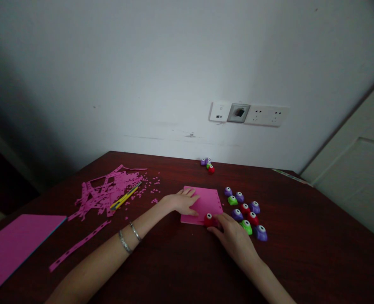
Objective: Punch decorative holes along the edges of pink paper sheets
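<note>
Lying flat on pink paper (208, 202), left hand (183, 202) splays; right hand (233, 234) (angled inward) clasps a red punch (208, 220).

Head-worn camera — facing forward, downward, near desk (174, 261)

Two bare hands and forearms belong to one person. The left hand (183, 203) has slim, slightly tapering fingers and a narrow wrist. Two silver-coloured metal bracelets circle the left forearm (101, 264). The bracelet nearer the hand (136, 233) is a slender, smooth-looking band with a small raised end or knob. The bracelet farther up (124, 242) is broader and flatter, with a patterned or textured surface too small to make out. The right hand (234, 237) is similarly slender, and the right forearm (263, 274) is bare to the picture's lower edge. Fingernail details are too dim to tell.
</note>
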Available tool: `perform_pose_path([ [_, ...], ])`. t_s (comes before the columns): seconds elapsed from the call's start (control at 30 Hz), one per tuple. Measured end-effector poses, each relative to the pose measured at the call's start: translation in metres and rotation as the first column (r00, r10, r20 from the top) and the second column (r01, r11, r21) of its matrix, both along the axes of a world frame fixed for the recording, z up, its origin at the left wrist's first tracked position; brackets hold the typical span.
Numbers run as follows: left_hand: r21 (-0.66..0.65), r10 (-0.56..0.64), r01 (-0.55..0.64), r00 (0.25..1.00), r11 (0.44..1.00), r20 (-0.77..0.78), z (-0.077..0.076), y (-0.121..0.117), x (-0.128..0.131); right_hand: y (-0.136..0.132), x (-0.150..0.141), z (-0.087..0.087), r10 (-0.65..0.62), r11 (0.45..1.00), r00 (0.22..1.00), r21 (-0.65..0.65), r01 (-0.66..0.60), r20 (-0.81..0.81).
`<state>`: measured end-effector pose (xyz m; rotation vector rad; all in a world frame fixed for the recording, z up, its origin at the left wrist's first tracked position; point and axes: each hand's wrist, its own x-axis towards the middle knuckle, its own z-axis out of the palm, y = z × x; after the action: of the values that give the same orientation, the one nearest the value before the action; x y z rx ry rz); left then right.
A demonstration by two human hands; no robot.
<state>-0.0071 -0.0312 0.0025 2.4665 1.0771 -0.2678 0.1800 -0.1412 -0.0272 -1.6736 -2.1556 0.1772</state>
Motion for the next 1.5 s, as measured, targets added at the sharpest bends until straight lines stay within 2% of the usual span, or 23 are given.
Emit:
perform_pose_path([
  [0.2,0.025,-0.050,0.053,0.993,0.998,-0.108,0.008,-0.004,0.001,-0.001,-0.003,0.006,-0.003,0.998,1.000,-0.070,0.004,0.014],
  [0.53,0.011,-0.049,0.050,0.994,0.999,-0.098,0.007,-0.004,0.001,-0.001,-0.005,0.007,0.007,0.995,1.000,-0.101,-0.008,-0.007],
  [1.23,-0.008,-0.036,0.036,0.995,0.999,-0.088,0.006,-0.002,0.001,-0.002,-0.005,0.004,0.016,0.997,0.996,-0.070,-0.022,-0.090],
  [1.37,0.019,-0.021,0.021,0.999,1.000,-0.031,0.011,-0.001,-0.002,0.002,0.001,0.010,-0.024,0.989,0.974,-0.148,-0.010,-0.227],
  [1.5,0.185,-0.026,-0.009,0.982,0.983,0.187,0.025,0.002,-0.005,0.013,0.007,0.020,-0.089,0.952,0.926,-0.305,-0.029,-0.367],
])
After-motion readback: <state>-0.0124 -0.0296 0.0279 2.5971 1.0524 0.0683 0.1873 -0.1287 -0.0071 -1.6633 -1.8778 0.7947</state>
